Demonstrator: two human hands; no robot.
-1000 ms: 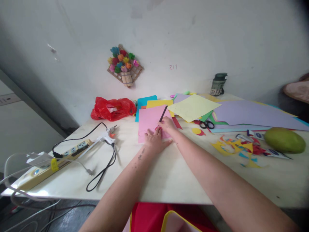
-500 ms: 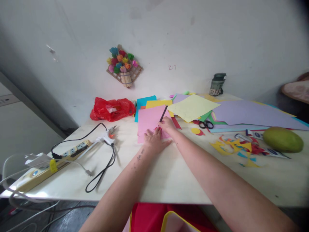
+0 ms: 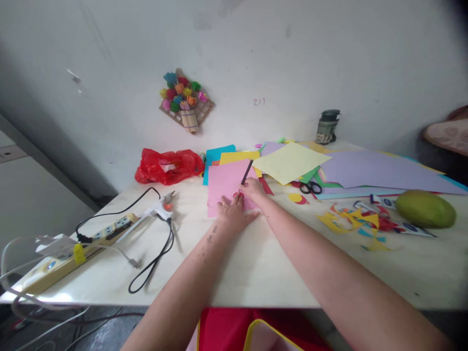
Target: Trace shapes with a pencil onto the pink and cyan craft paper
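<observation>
My right hand (image 3: 253, 189) grips a black pencil (image 3: 247, 171), its top leaning away to the upper right. The pencil's lower end is at a small red paper cutout (image 3: 238, 194) on a pink sheet of paper (image 3: 226, 178). My left hand (image 3: 234, 210) lies flat with fingers spread on the lower part of the sheet, its fingertips pressing on the red cutout. Faint curved outlines show on the pink sheet to the left of these fingers. My left hand partly covers the cutout, and the pencil's point is too small to make out.
A glue gun (image 3: 164, 208) with a looped black cord and a power strip (image 3: 76, 253) lie at left. A red plastic bag (image 3: 168, 166) sits behind. To the right are coloured sheets (image 3: 292, 163), scissors (image 3: 310, 188), paper scraps (image 3: 347, 219), tubes (image 3: 415, 229) and a green mango (image 3: 426, 209).
The view has shifted very slightly. Both hands, the pencil and the pink sheet keep almost the same places.
</observation>
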